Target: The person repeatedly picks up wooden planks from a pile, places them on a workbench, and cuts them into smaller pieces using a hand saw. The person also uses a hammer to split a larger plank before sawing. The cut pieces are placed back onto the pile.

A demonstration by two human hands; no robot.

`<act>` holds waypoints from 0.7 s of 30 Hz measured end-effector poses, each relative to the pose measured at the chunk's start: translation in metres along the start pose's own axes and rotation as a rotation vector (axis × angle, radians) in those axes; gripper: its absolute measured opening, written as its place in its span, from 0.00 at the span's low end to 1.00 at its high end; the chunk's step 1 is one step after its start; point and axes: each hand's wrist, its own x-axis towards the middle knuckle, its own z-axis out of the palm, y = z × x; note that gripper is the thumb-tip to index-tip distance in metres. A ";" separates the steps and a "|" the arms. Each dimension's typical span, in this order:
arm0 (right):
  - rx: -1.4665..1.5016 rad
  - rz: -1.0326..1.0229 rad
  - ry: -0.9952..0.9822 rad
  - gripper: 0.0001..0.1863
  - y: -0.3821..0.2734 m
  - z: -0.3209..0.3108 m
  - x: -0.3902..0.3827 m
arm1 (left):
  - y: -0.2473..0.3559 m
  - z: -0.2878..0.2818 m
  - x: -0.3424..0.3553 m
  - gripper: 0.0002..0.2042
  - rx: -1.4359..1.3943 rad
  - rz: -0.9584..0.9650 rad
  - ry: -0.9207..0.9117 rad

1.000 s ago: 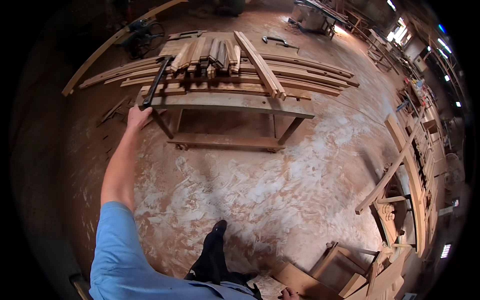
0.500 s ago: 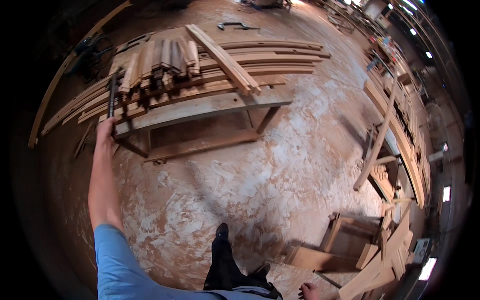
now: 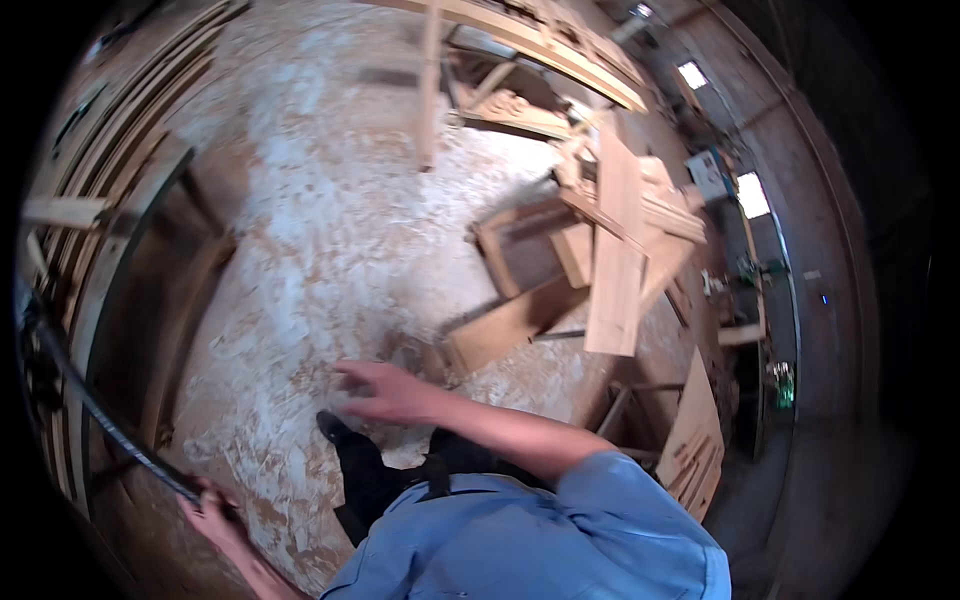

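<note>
At the lower left my left hand (image 3: 212,512) is wrapped round the end of a long, dark, ridged bar clamp (image 3: 115,430). The clamp slants up and away to the left, and its far end overlaps the workbench (image 3: 130,245) and is hard to make out. My right hand (image 3: 385,392) is in front of my body, over the floor near my feet. It holds nothing; its fingers point left, loosely apart and slightly blurred.
Long wooden strips (image 3: 135,85) lie on the bench at left. Ahead to the right, a pile of boards (image 3: 615,250) and an open wooden frame (image 3: 520,240) sit on the dusty floor. Another plank (image 3: 695,430) leans at the right. Long beams (image 3: 540,50) run across the back.
The view has swung right, so the bench is now at the far left. My left hand, still gripping the clamp, is lower and closer. My right hand has come up in front of my body.
</note>
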 end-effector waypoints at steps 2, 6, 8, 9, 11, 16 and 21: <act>0.113 -0.143 -0.041 0.37 -0.016 0.000 0.014 | -0.007 0.065 -0.038 0.22 -0.103 -0.193 -0.134; 0.704 -0.083 0.002 0.30 -0.003 -0.040 -0.003 | -0.014 0.175 -0.097 0.26 -0.203 -0.482 -0.681; 1.203 0.023 0.051 0.24 0.013 -0.086 -0.032 | -0.022 0.229 -0.124 0.27 -0.269 -0.631 -0.948; 1.379 -0.060 0.018 0.17 0.040 -0.115 -0.047 | -0.021 0.264 -0.141 0.27 -0.179 -0.658 -1.041; 1.661 -0.266 0.037 0.15 0.081 -0.165 -0.093 | -0.040 0.326 -0.168 0.25 -0.013 -0.665 -1.220; 1.213 0.012 0.696 0.18 0.193 -0.308 -0.214 | -0.091 0.477 -0.209 0.22 0.314 -0.544 -1.321; 1.030 0.375 1.152 0.15 0.255 -0.424 -0.339 | -0.132 0.637 -0.206 0.22 0.193 -0.744 -0.872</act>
